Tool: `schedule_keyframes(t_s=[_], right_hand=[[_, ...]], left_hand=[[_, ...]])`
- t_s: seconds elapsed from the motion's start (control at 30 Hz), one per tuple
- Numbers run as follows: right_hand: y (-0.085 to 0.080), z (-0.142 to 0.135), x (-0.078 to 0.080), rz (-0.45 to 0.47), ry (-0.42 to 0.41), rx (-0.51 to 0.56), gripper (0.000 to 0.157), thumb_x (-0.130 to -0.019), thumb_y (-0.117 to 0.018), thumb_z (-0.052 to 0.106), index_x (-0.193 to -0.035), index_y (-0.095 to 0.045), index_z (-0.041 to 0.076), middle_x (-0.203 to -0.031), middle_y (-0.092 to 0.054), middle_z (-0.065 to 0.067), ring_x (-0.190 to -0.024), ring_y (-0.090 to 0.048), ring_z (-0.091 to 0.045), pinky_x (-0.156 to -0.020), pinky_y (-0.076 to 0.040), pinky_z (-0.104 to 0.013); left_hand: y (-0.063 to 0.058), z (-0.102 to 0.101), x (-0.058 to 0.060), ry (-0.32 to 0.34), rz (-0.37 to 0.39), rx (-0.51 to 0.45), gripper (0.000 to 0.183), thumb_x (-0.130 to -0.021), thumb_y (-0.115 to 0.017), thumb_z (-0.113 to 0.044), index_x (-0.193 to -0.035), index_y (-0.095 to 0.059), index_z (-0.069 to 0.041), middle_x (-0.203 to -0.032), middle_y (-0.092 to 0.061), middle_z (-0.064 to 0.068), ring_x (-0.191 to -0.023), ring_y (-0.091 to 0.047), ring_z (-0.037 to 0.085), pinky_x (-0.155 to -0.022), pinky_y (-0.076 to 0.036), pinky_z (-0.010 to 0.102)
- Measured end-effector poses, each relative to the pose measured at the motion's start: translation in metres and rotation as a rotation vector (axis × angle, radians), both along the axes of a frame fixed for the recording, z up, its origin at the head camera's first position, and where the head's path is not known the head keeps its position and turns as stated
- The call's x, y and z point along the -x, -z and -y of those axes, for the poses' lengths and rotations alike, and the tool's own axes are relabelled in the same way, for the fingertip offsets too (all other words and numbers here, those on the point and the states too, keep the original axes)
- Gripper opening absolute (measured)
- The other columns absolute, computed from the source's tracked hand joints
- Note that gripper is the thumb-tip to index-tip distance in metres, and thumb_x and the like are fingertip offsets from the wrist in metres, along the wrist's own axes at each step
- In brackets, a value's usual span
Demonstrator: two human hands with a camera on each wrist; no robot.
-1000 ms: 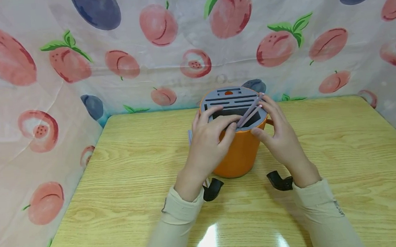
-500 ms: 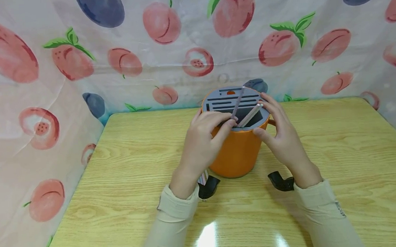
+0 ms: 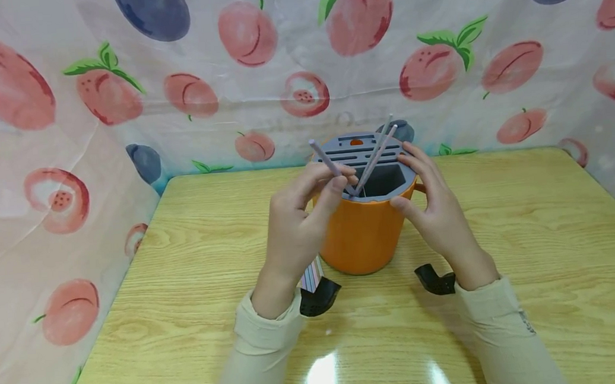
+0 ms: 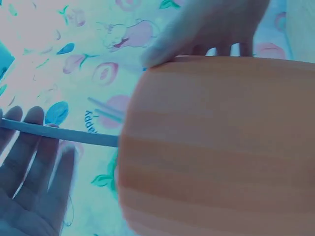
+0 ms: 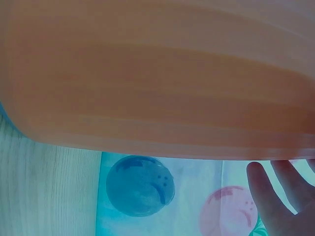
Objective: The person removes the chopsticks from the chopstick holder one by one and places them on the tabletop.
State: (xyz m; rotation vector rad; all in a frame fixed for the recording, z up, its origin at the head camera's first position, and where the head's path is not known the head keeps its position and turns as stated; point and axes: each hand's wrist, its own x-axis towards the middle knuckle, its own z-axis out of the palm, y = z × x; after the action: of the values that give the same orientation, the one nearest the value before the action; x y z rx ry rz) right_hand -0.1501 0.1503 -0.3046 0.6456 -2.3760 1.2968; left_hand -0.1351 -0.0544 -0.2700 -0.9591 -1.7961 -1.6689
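An orange mug-shaped holder stands upright, topped by a grey slotted insert with a wide dark compartment. At its left front rim my left hand pinches a thin pale-purple stick, straw-like, tilted to the left. The stick's lower end is inside the compartment. Two more slim sticks lean up and right out of the same compartment. My right hand holds the holder's right side, thumb at the front of the rim and fingers behind. The orange wall fills most of the right wrist view.
A bundle of several striped, straw-like sticks lies on the wooden table, partly hidden by the left wrist. Black wrist mounts jut out below both hands. A fruit-printed cloth hangs behind the table.
My left hand has moved left from over the compartment, tipping the pinched stick from right-leaning to left-leaning. The other two sticks stand steeper and further left. My right hand stays at the rim.
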Motion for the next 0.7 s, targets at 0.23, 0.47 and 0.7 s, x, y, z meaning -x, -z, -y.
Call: schedule_keyframes(t_s=[0.23,0.47,0.7], right_hand=[[-0.001,0.000,-0.001,0.018,-0.001,0.010,0.056,-0.088,-0.057,0.027,-0.137,-0.034,0.010,-0.146,-0.018,0.008,-0.130,-0.021,-0.013,-0.091,-0.032,-0.054],[-0.002,0.001,0.000,0.023,-0.002,0.020,0.055,-0.088,-0.057,0.027,-0.135,-0.035,0.007,-0.145,-0.018,0.009,-0.130,-0.020,-0.014,-0.091,-0.032,-0.054],[-0.001,0.001,0.001,0.020,-0.001,0.026,0.055,-0.088,-0.058,0.024,-0.134,-0.036,0.004,-0.145,-0.019,0.006,-0.130,-0.022,-0.017,-0.091,-0.031,-0.055]], left_hand=[[-0.021,0.012,-0.013,0.043,-0.005,-0.251,0.021,-0.090,-0.049,-0.003,-0.096,-0.052,0.017,-0.087,-0.059,0.023,-0.083,-0.059,0.030,-0.078,-0.048,0.045],[-0.031,0.029,-0.015,-0.089,-0.080,-0.418,0.032,-0.091,-0.052,-0.014,-0.095,-0.051,0.017,-0.082,-0.060,0.020,-0.074,-0.060,0.030,-0.067,-0.051,0.045],[-0.026,0.047,-0.007,-0.136,-0.080,-0.520,0.026,-0.090,-0.053,-0.014,-0.094,-0.055,0.011,-0.077,-0.058,0.023,-0.066,-0.058,0.033,-0.058,-0.052,0.040]])
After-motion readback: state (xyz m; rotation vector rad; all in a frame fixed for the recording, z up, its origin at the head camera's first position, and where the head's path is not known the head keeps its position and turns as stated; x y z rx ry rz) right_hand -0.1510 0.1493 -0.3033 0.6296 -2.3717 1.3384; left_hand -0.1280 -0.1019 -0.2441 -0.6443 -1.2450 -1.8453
